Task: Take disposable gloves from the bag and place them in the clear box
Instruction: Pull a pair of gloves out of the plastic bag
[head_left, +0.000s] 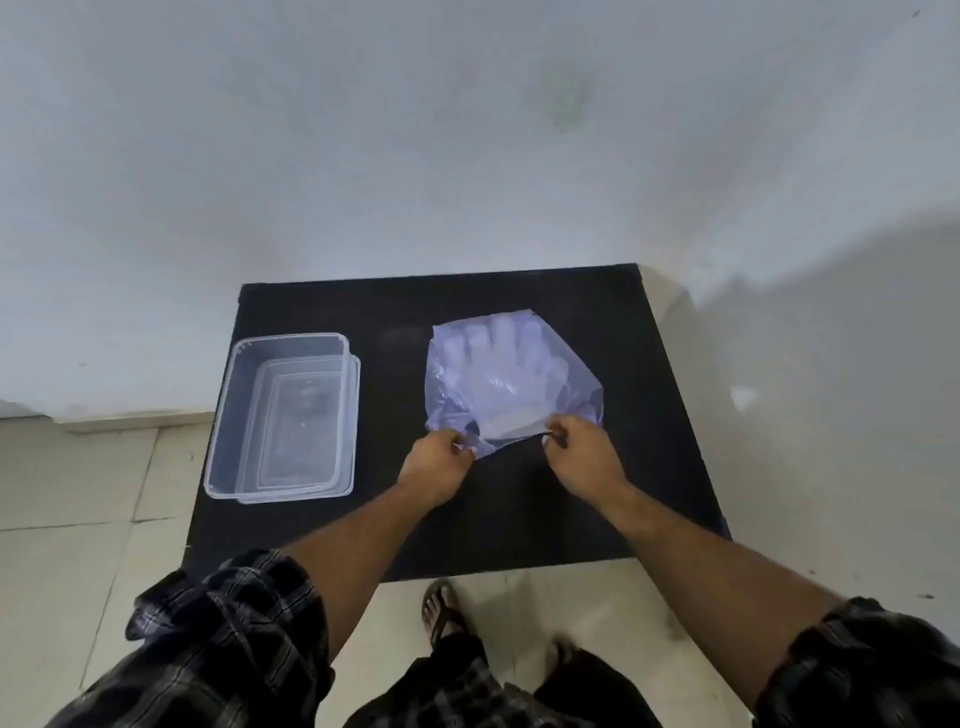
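Note:
A translucent purple-tinted bag (566, 384) lies on the right half of a black table (509, 509). Pale disposable gloves (498, 364) show through it, fingers pointing away from me. My left hand (434, 465) pinches the bag's near edge at its left corner. My right hand (584, 454) pinches the same edge at its right side. A clear rectangular box (283, 415) stands open on the table's left half, resting on what looks like its lid, with nothing in it.
The black table stands against a pale wall (467, 156). Tiled floor (67, 499) runs on the left and in front. My sandalled foot (441, 610) stands just before the table's near edge.

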